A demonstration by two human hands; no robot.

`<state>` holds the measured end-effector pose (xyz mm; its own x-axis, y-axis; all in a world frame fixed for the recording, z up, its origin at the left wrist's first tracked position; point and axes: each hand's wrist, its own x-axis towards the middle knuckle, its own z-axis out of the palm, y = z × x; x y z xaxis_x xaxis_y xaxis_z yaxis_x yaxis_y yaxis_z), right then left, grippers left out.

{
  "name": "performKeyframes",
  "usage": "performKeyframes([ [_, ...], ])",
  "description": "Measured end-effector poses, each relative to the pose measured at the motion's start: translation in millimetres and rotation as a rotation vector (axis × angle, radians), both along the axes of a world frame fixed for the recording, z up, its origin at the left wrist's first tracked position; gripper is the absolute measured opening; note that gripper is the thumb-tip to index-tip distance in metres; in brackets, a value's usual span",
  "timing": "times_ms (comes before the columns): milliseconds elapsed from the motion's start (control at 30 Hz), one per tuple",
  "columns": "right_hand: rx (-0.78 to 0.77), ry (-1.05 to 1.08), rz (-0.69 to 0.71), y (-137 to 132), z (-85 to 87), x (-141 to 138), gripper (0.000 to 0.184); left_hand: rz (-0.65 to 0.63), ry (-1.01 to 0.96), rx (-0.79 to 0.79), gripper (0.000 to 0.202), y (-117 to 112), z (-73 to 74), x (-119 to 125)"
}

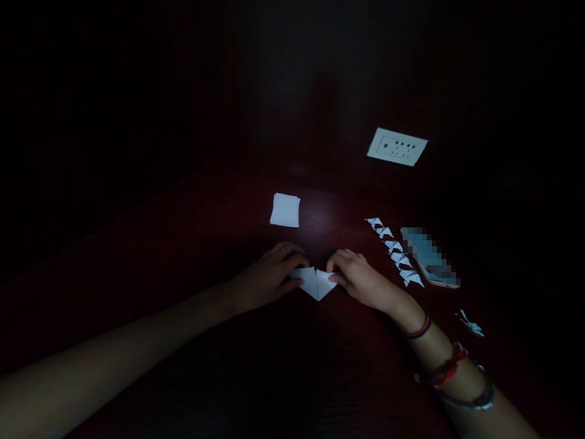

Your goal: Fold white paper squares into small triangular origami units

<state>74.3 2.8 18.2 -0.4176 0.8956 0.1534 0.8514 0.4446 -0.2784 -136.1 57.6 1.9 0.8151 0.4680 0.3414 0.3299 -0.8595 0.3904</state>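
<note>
A small white folded paper [316, 283] shaped like a downward triangle lies on the dark red wooden table [183, 244]. My left hand [269, 274] presses its fingers on the paper's left flap. My right hand [359, 277] pinches the right flap with curled fingers. Both hands rest on the table, one on each side of the fold's centre crease. The scene is very dim.
A stack of white square paper sheets [285, 210] lies beyond the hands. A row of several small folded paper pieces [395, 251] runs along the right, beside a phone [429, 257]. Another folded piece [470, 323] lies farther right. A white wall socket [397, 146] sits behind.
</note>
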Motion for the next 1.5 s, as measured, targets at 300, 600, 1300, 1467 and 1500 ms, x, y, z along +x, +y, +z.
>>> performKeyframes([
  [300, -0.025, 0.073, 0.025, 3, -4.8, 4, 0.009, -0.002, -0.093, -0.104, 0.009, 6, -5.0, -1],
  [600, 0.0, 0.282, 0.167, 7, 5.1, 15, 0.006, -0.286, -0.042, -0.093, 0.009, 35, 2.5, -21],
  [1300, -0.104, 0.082, 0.172, 4, 7.8, 18, 0.016, -0.166, 0.185, 0.173, 0.028, 16, 11.7, -24],
  [1467, -0.065, 0.04, 0.084, 6, 2.5, 20, 0.036, -0.113, 0.201, 0.214, 0.037, 15, 8.8, -25],
  [1500, -0.059, 0.044, 0.071, 6, 2.1, 20, 0.038, -0.1, 0.195, 0.215, 0.038, 15, 7.9, -25],
])
